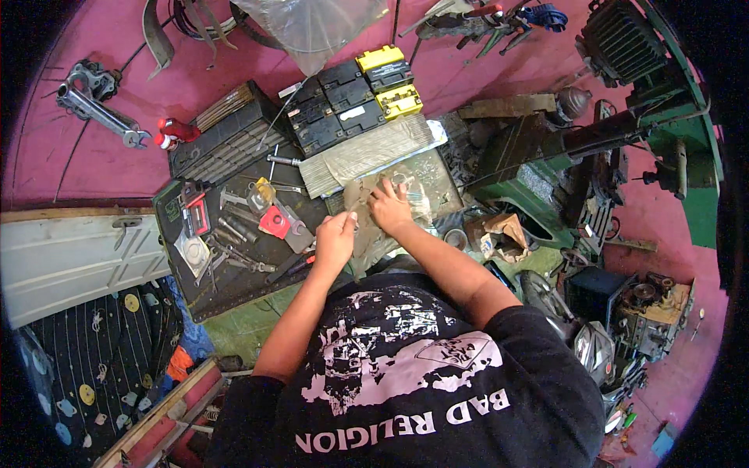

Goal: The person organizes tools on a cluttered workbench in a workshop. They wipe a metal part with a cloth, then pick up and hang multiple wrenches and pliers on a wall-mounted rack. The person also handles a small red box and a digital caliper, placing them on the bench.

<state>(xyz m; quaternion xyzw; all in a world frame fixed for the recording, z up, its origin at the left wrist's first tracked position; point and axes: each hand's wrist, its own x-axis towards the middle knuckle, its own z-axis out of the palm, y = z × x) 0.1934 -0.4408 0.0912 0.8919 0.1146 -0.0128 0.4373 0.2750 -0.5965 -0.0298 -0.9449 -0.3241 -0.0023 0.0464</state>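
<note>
A thin grey-brown sheet, cloth or paper I cannot tell, lies crumpled at the near edge of the workbench in front of my body. My left hand is closed on its left edge, thumb uppermost. My right hand rests on the sheet's right side with its fingers spread. Clear plastic wrapping lies just right of that hand. Beyond both hands is a ribbed beige panel. To the left, wrenches and sockets lie near a red card on the dark bench top.
Several black and yellow batteries stand at the back beside a dark metal toolbox. A red bottle stands behind that toolbox. Right of the bench is a large green machine. An opened brown paper bag sits near my right forearm.
</note>
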